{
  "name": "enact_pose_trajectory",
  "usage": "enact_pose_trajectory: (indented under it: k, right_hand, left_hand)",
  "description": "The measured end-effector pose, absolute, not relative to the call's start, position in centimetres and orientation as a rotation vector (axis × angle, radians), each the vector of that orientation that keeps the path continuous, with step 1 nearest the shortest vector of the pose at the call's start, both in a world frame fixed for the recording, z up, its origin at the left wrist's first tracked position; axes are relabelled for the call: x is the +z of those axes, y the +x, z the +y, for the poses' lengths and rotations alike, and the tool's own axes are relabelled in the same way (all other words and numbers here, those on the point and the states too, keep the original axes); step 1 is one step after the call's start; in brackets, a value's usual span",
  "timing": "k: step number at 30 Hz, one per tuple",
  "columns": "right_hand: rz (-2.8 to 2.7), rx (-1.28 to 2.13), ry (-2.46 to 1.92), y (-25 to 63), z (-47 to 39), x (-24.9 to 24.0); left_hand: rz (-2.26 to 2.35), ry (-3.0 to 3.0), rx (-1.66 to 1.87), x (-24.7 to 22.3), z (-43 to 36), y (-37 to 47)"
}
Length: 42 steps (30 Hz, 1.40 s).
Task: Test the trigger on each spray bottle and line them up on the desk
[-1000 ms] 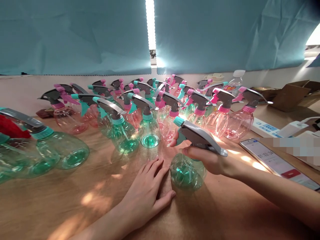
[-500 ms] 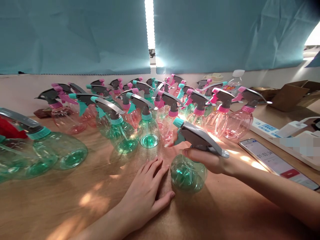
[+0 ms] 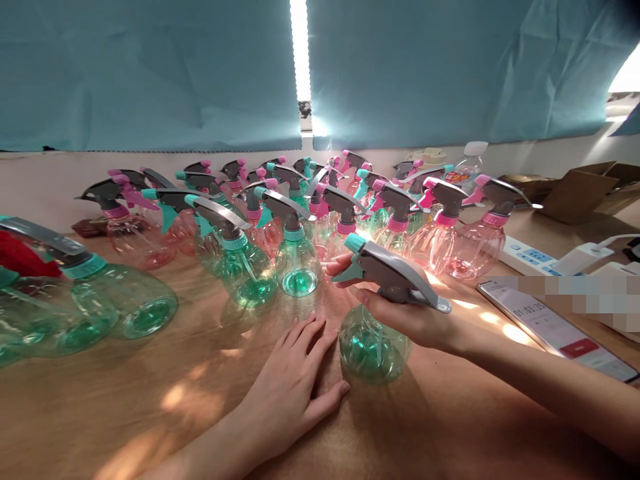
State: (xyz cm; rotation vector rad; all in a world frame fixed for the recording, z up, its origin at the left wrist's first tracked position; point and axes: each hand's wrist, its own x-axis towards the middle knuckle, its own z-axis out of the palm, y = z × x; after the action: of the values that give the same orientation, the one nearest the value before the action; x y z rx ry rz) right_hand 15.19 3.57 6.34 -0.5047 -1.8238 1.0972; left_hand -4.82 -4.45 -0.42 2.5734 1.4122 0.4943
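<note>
A green spray bottle (image 3: 373, 350) with a grey trigger head stands on the brown table (image 3: 125, 407) in front of me. My right hand (image 3: 400, 313) grips its neck under the grey sprayer, one finger stretched past the teal nozzle. My left hand (image 3: 295, 387) lies flat on the table just left of the bottle, fingers spread, holding nothing; the thumb almost touches the bottle's base.
Behind stand several pink and green spray bottles (image 3: 295, 257) in rows. More green bottles (image 3: 100, 307) lie at the left edge. At the right are a phone (image 3: 555, 330), a white device (image 3: 585, 257) and cardboard boxes (image 3: 580, 190). A teal curtain (image 3: 150, 73) hangs behind.
My right hand has turned the sprayer head slightly, lowering the lever tip, and a finger now reaches further forward beyond the nozzle. My left hand stays flat in place.
</note>
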Motion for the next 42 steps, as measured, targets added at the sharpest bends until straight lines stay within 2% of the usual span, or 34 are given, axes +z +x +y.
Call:
enact_pose_trajectory:
  k: [20, 28, 42]
  right_hand:
    - [-1.970, 1.152, -0.495, 15.2, 4.0, 5.7]
    - [-2.001, 0.961, -0.527, 14.7, 3.6, 5.9]
    - [-2.036, 0.914, -0.561, 14.6, 3.6, 6.0]
  left_hand:
    - [1.416, 2.532, 0.379, 0.6, -4.3, -4.6]
    - [1.408, 2.548, 0.460, -0.1, -4.4, -4.7]
    - [1.405, 2.570, 0.534, -0.7, -4.4, -4.8]
